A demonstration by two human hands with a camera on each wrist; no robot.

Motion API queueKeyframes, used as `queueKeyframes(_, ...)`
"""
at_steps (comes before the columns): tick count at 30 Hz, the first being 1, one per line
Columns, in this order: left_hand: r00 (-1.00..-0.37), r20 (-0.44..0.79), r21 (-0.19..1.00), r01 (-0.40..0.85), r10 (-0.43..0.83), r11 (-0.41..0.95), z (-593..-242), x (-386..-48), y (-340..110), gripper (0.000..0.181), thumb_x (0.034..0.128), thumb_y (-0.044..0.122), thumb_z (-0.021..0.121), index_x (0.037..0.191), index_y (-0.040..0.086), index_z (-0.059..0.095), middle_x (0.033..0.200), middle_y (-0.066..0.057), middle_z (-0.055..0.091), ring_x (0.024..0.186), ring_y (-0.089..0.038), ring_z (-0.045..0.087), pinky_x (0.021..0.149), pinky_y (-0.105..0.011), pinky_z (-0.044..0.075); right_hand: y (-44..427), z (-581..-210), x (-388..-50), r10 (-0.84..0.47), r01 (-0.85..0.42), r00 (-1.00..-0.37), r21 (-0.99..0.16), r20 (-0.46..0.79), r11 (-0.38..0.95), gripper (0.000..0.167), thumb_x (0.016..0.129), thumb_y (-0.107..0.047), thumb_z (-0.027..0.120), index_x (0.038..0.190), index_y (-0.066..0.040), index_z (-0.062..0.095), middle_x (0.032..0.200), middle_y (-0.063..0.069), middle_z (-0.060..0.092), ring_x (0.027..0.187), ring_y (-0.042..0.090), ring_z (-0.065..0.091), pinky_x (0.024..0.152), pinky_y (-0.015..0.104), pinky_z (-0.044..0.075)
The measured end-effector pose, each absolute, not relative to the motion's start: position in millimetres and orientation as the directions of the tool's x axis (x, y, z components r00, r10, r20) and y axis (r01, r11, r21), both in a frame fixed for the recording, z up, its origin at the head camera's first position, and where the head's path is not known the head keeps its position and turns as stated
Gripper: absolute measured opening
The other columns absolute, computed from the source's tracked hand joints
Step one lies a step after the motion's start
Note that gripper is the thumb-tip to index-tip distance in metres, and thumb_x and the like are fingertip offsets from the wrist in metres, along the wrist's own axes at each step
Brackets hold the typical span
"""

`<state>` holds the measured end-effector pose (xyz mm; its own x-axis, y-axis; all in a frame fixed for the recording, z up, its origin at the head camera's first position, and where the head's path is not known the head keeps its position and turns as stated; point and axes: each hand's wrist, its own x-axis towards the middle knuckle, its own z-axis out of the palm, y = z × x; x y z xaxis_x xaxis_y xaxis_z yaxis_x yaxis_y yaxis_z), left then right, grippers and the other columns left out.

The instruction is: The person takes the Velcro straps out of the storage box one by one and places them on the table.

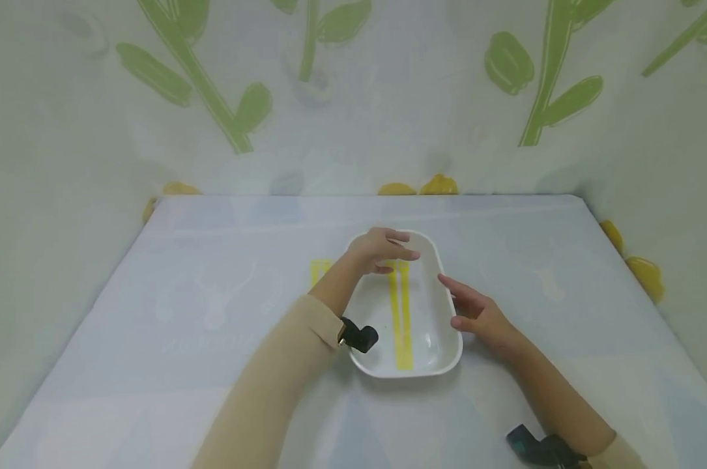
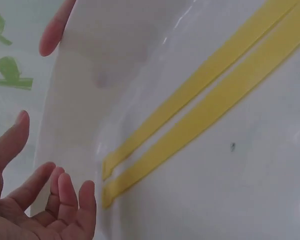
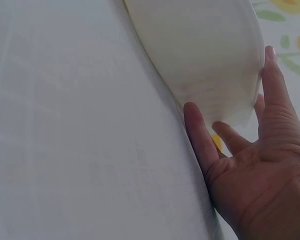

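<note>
A white rectangular dish (image 1: 376,365) with rounded corners rests on the table. Two parallel yellow strips (image 1: 406,326) run lengthwise along its inner floor; their far ends bend up the wall in the left wrist view. My left hand (image 1: 382,251) hovers over the dish's far left part, fingers loosely bent and holding nothing. At the right side, my right hand (image 1: 479,316) touches the dish's rim and outer wall with spread fingers. In the right wrist view, the dish's outer wall (image 3: 205,55) lies against those fingertips. My left forearm hides part of the left rim.
More yellow strips (image 1: 319,270) lie on the table left of the dish, partly behind the left forearm. The pale patterned cloth (image 1: 212,365) covers the table. A white curtain with green leaves (image 1: 508,65) surrounds the far side and both flanks.
</note>
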<state>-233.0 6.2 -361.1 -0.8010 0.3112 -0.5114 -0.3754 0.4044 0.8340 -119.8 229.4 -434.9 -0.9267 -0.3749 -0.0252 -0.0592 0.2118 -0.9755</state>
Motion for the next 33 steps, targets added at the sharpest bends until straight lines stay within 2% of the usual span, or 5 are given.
queueKeyframes(6, -0.844, -0.479, 0.841, -0.362, 0.242, 0.403, -384.3, -225.2, 7.8, 0.057, 0.0742, 0.010, 0.081, 0.127, 0.008, 0.058, 0.128, -0.011, 0.056, 0.106, -0.022, 0.055, 0.075, -0.031, 0.052, 227.4, -432.6, -118.9, -0.373, -0.037, -0.926, -0.973, -0.052, 0.227, 0.071, 0.085, -0.022, 0.069, 0.147, -0.020, 0.035, 0.154, 0.008, 0.030, 0.127, 0.023, 0.048, 0.089, 0.028, 0.050)
queueKeyframes(12, -0.894, -0.390, 0.842, -0.251, 0.218, 0.477, -396.5, -221.3, 7.2, 0.057, 0.0684, 0.000, 0.082, 0.121, 0.001, 0.060, 0.113, -0.017, 0.060, 0.074, -0.016, 0.052, 0.059, -0.021, 0.047, 224.1, -433.9, -118.9, -0.375, -0.028, -0.925, -0.974, -0.061, 0.227, 0.071, 0.085, -0.023, 0.069, 0.147, -0.020, 0.034, 0.154, 0.008, 0.029, 0.130, 0.030, 0.044, 0.089, 0.027, 0.050)
queueKeyframes(16, -0.911, -0.331, 0.819, -0.146, 0.248, 0.556, -402.0, -220.2, 8.3, 0.057, 0.0650, -0.001, 0.084, 0.118, -0.002, 0.062, 0.106, -0.018, 0.061, 0.074, -0.016, 0.052, 0.062, -0.019, 0.047, 223.3, -435.1, -119.0, -0.396, -0.038, -0.917, -0.979, -0.046, 0.203, 0.071, 0.086, -0.024, 0.069, 0.147, -0.014, 0.034, 0.153, 0.014, 0.029, 0.129, 0.028, 0.044, 0.089, 0.023, 0.048)
queueKeyframes(23, -0.924, -0.246, 0.766, 0.000, 0.292, 0.643, -407.9, -219.1, 15.7, 0.058, 0.0621, 0.004, 0.086, 0.115, -0.001, 0.063, 0.110, -0.016, 0.061, 0.101, -0.026, 0.056, 0.081, -0.025, 0.047, 224.8, -434.9, -119.0, -0.401, -0.069, -0.916, -0.979, -0.015, 0.192, 0.070, 0.086, -0.023, 0.069, 0.146, -0.014, 0.035, 0.152, 0.016, 0.029, 0.122, 0.004, 0.048, 0.089, 0.020, 0.047)
queueKeyframes(33, -0.929, -0.179, 0.723, 0.098, 0.323, 0.684, -410.1, -214.2, 22.7, 0.045, 0.0630, 0.007, 0.087, 0.102, 0.002, 0.066, 0.103, -0.010, 0.058, 0.094, -0.021, 0.052, 0.084, -0.025, 0.044, 226.1, -434.5, -117.6, -0.400, -0.070, -0.917, -0.983, -0.004, 0.170, 0.068, 0.086, -0.021, 0.069, 0.146, -0.015, 0.036, 0.152, 0.015, 0.030, 0.117, 0.001, 0.050, 0.090, 0.019, 0.047)
